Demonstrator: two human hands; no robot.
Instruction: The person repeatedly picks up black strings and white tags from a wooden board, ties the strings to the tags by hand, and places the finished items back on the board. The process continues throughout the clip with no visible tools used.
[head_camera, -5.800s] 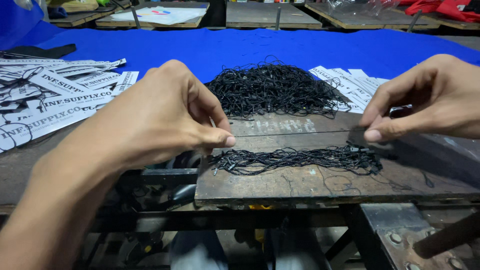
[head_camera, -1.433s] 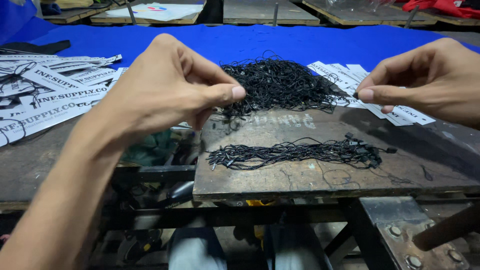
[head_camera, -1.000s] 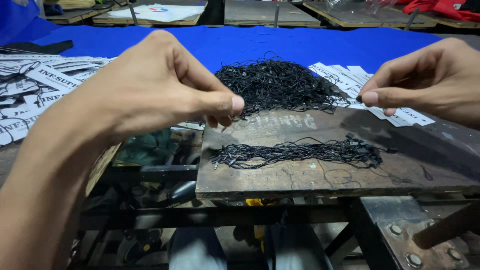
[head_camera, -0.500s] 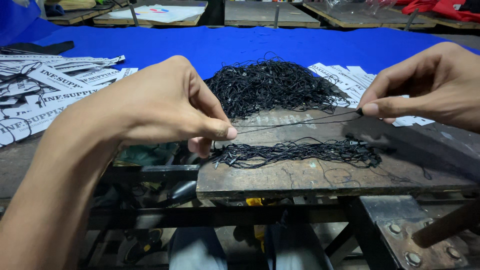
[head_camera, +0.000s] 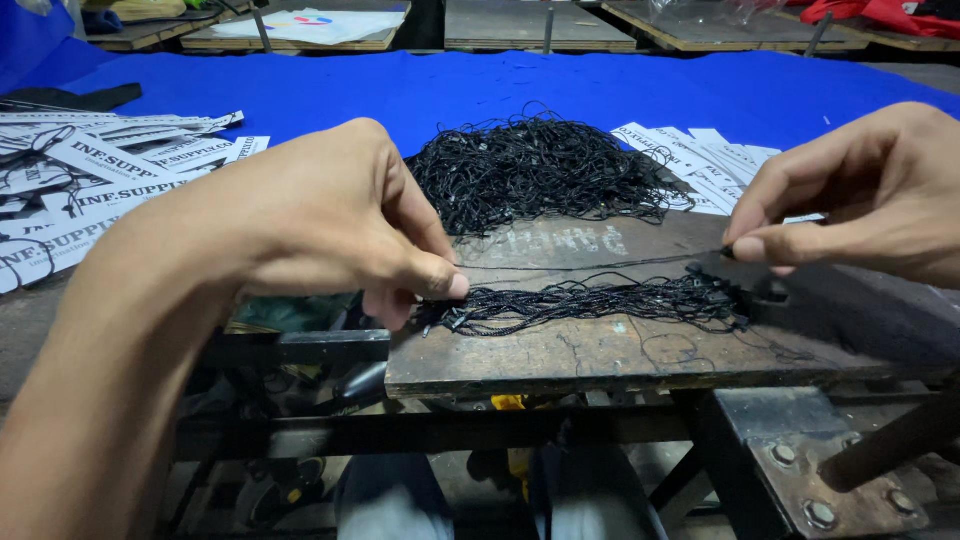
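Left hand and right hand pinch one black string taut above the straightened bundle. Probably light, limp, tangle-prone; hold by its ends.

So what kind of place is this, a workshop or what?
Probably a garment-tag assembly bench in a small workshop. Both hands, left and right, stretch one black string over a worn wooden board, with a heap of strings and printed paper tags on blue cloth.
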